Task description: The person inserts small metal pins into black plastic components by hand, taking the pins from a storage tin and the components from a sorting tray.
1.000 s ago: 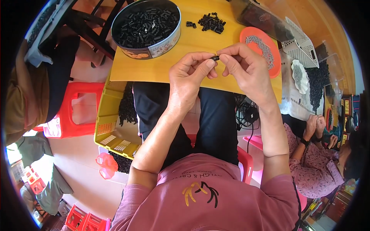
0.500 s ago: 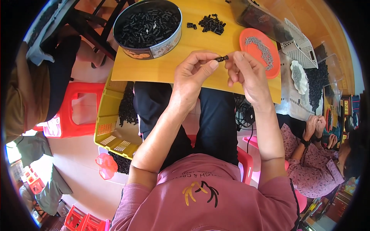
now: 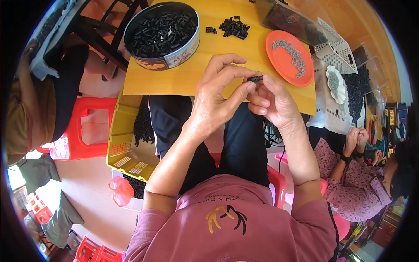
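A small black cylindrical plastic part point(image 3: 256, 79) is pinched between both hands above the table's near edge. My left hand point(image 3: 218, 89) has thumb and index finger closed on its left end, the other fingers stretched out. At its right end, my right hand point(image 3: 278, 99) presses with the thumb and curled fingers, which partly cover it. Beyond the hands lies a loose heap of black parts point(image 3: 235, 28), with a few apart to its left. A round tin point(image 3: 174, 62) full of similar black parts stands at the far left. An orange plate point(image 3: 279, 72) holds small grey metal pieces point(image 3: 291, 56).
A yellow crate point(image 3: 114, 142) with black parts stands left of my legs, near a red stool point(image 3: 73, 131). At the right are a clear bin point(image 3: 290, 22), a white perforated basket point(image 3: 338, 54) and a white scalloped dish point(image 3: 336, 85). Other people sit at both sides.
Both hands have come slightly lower. My right hand has closed in from beside the black part onto its right end, and the part is now more hidden by fingers.
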Available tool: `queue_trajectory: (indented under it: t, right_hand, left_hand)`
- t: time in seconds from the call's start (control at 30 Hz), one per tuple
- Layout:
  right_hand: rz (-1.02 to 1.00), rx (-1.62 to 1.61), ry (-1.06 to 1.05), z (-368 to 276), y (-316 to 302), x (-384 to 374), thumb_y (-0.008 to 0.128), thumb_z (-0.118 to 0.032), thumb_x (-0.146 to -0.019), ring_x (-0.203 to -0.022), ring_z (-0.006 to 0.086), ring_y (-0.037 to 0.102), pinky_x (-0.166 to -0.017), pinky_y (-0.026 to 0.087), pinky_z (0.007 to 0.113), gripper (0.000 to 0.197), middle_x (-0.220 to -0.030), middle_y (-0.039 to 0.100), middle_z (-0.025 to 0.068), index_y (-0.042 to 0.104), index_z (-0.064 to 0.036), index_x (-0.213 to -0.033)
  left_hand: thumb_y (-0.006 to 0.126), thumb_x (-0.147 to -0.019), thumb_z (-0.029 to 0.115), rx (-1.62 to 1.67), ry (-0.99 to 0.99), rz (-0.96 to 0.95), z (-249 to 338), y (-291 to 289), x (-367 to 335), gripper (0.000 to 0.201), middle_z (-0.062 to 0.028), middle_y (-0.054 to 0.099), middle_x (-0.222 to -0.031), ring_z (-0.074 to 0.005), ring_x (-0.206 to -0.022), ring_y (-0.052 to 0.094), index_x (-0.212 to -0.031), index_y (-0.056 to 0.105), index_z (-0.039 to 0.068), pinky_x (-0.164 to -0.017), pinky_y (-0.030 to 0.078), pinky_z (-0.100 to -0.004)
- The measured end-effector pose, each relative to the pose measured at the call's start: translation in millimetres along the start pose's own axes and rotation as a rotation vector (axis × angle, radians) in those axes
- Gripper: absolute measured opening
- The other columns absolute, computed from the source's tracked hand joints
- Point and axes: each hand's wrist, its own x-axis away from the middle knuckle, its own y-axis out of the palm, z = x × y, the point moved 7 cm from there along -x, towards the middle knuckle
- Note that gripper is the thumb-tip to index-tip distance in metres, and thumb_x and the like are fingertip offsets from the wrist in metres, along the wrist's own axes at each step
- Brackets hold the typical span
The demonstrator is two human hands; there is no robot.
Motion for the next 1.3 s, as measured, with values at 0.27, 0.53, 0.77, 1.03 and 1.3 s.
queue_trajectory:
  t: [0.27, 0.53, 0.77, 1.03, 1.3]
  right_hand:
    - [-0.044, -0.173, -0.040, 12.6, 7.1, -3.6, 0.065, -0.028, -0.090, -0.051, -0.0004, 0.036, -0.047, 0.037, 0.019, 0.022, -0.074, 0.050, -0.0038, 0.057, -0.0076, -0.087]
    - [-0.002, -0.157, -0.063, 19.0, 22.0, -13.9, 0.065, -0.031, -0.089, -0.050, -0.0001, 0.033, -0.050, 0.038, 0.020, 0.024, -0.070, 0.043, -0.0070, 0.052, -0.0112, -0.084]
    - [-0.140, 0.076, 0.113, 37.0, 39.8, -33.7, 0.064, -0.033, -0.094, -0.056, 0.0059, 0.047, -0.051, 0.043, 0.024, 0.029, -0.072, 0.057, -0.0021, 0.062, -0.0043, -0.089]
    - [0.292, 1.380, -0.644, -51.3, 5.2, -100.1, 0.067, -0.018, -0.086, -0.072, 0.0181, 0.064, -0.065, 0.050, 0.033, 0.018, -0.082, 0.067, 0.0077, 0.068, -0.0027, -0.095]
    - [0.444, 2.106, -0.626, -48.0, 23.1, -159.9, 0.066, -0.026, -0.084, -0.077, 0.0341, 0.068, -0.068, 0.054, 0.043, 0.024, -0.092, 0.067, 0.0174, 0.070, -0.0025, -0.085]
  left_hand:
    - [0.067, -0.086, 0.001, 0.390, -0.109, -0.020, -16.2, 8.1, 5.3, 0.018, -0.0120, 0.058, -0.114, -0.0202, -0.106, 0.058, -0.104, 0.068, 0.000, -0.091, 0.046, -0.0308]
    - [0.067, -0.086, -0.001, 0.341, -0.141, 0.002, -16.3, -2.7, 4.7, 0.016, -0.0115, 0.058, -0.111, -0.0187, -0.102, 0.057, -0.102, 0.068, -0.001, -0.090, 0.046, -0.0296]
    - [0.066, -0.085, -0.003, 0.157, -0.146, 0.119, -26.2, -54.2, 29.7, 0.018, -0.0109, 0.060, -0.107, -0.0187, -0.098, 0.060, -0.102, 0.067, 0.000, -0.085, 0.048, -0.0284]
    - [0.068, -0.085, 0.001, -0.341, -0.548, 0.415, -74.7, -176.9, 118.9, 0.032, -0.0059, 0.059, -0.107, -0.0143, -0.094, 0.059, -0.116, 0.061, 0.002, -0.084, 0.047, -0.0266]
    - [0.062, -0.088, -0.002, -0.295, -0.543, 0.395, -77.5, -178.1, 142.5, 0.032, -0.0060, 0.061, -0.101, -0.0115, -0.087, 0.058, -0.120, 0.059, 0.002, -0.078, 0.048, -0.0241]
